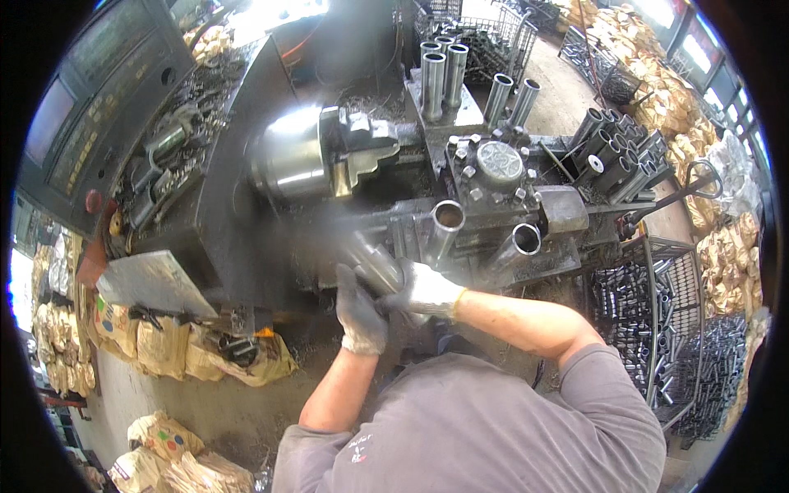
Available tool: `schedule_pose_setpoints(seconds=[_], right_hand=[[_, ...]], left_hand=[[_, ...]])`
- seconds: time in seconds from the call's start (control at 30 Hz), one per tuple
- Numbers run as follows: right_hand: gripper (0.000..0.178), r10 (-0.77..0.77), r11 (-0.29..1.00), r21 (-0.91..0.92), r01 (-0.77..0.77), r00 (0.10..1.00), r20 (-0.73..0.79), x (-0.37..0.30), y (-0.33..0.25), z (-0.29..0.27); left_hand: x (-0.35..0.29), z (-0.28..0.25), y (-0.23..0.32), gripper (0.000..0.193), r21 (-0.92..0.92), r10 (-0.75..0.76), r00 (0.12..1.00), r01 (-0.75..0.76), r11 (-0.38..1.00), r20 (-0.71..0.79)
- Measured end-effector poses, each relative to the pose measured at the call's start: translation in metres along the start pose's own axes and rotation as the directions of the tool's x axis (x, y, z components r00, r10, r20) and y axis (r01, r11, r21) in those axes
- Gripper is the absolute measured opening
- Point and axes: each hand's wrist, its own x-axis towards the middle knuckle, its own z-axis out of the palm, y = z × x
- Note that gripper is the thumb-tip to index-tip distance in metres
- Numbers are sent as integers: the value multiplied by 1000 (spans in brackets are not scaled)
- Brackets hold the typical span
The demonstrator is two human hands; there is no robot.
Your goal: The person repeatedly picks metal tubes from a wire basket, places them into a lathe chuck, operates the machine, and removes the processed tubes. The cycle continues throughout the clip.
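A metal tube lies slantwise in front of the lathe, its far end pointing up and left toward the chuck but well short of it. The gloved right hand is closed round its nearer part. The gloved left hand is at the near end, fingers raised along the tube's left side; whether it grips or merely steadies cannot be told. A blur over the far end hides its finish.

Above and left of the tube is the chuck, its stepped jaws facing right; no tube can be made out between them. I judge the work to be at a handling stage, with this piece out of the machine; whether it is already cut or still raw does not show.

Two more tubes stand just right of the hands, a near one and a wider-looking one, open ends up. Behind them sits the tool post, ringed with bolts. Farther back, four tubes stand grouped on a block, with another pair beside them. A larger cluster leans at the right. Many pieces thus seem to remain in the batch, though which groups are finished cannot be told.

Farther out, a wire basket holds small dark parts, and sacks lie on the floor at left.
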Motion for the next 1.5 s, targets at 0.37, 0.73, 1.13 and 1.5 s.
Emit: schedule_pose_setpoints(seconds=[0.37, 0.73, 1.13, 1.5], right_hand=[[70, -772, 320, -869, 377, 636, -8, -1, -113, -191], [66, -89, 485, -864, 135, 990, 105, 193, -12, -280], [62, 157, 532, -830, 166, 944, 290, 191, -11, -313], [87, -265, 535, -844, 46, 957, -116, 154, -52, -249]], left_hand=[[56, -51, 30, 41, 420, 273, 961, -267, 867, 47], [-68, -228, -29, 19, 226, 82, 684, 124, 966, -725], [-51, -232, 86, 41, 103, 250, 553, -283, 954, -795], [-40, -272, 105, 23, 248, 258, 589, -100, 964, -766]])
